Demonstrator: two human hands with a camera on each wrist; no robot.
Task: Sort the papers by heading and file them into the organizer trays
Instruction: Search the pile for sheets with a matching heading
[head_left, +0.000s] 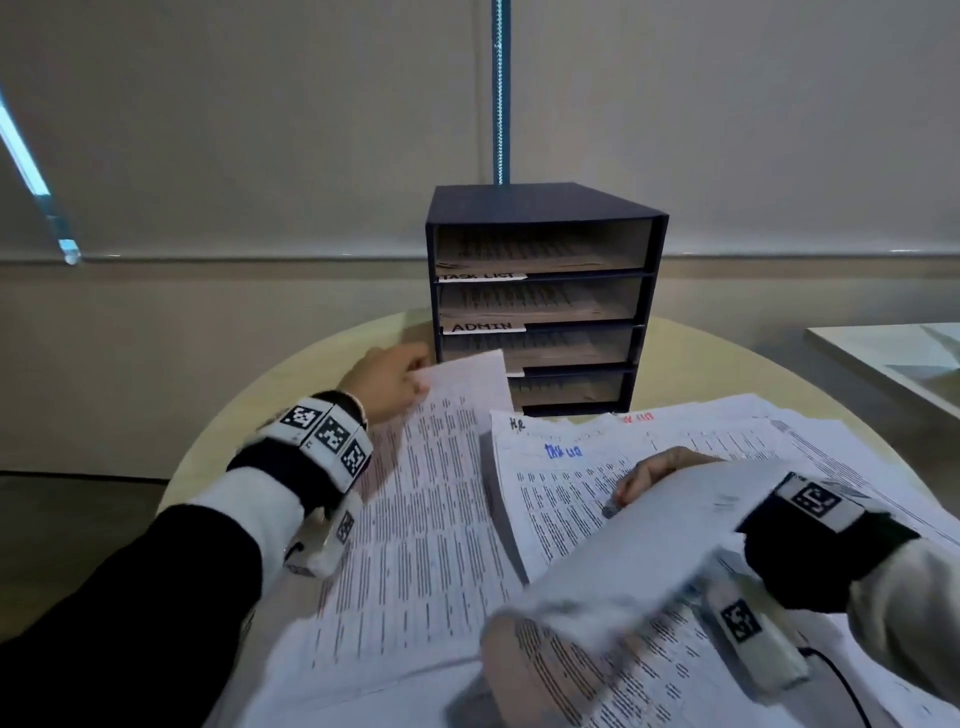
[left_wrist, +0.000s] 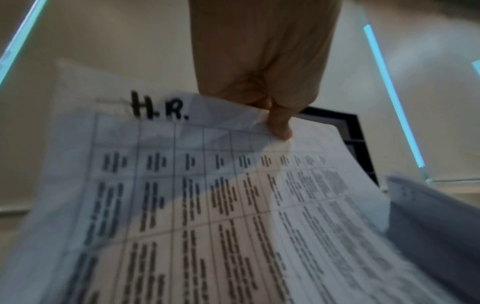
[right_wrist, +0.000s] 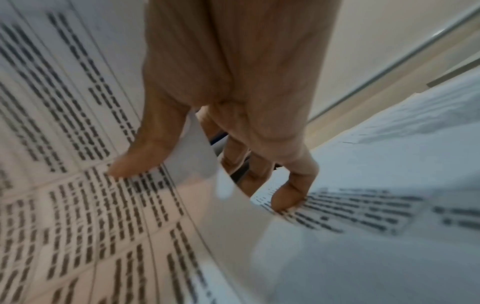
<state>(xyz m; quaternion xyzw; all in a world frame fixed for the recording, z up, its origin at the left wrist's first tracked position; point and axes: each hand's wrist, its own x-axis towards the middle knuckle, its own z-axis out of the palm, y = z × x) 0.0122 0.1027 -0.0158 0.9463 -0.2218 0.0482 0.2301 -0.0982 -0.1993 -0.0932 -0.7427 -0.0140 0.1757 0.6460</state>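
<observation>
Head view shows the left hand pinching the far top corner of a white printed sheet headed "H.R.", lifted and slanting up toward the dark navy four-tier organizer at the back of the round pale wooden tabletop. Left wrist view confirms it: thumb on the printed face beside the handwritten heading, fingers hidden behind the page. The right hand grips a second white sheet curling back over its wrist; in the right wrist view the thumb presses on one side of this page and the curled fingers are on the other, the lowest fingertip touching the spread of loose printed papers lying on the tabletop beneath.

Each page is light, thin and floppy, and likely to sag, fold or flutter when held by one corner. It creases easily, and sheets slide readily over one another. A steadier hold would probably be along the short leading edge, near its middle, so the page enters a tray flat. Two trays carry white labels, "TASK LIST" and "ADMIN"; the lower labels are hidden.
</observation>
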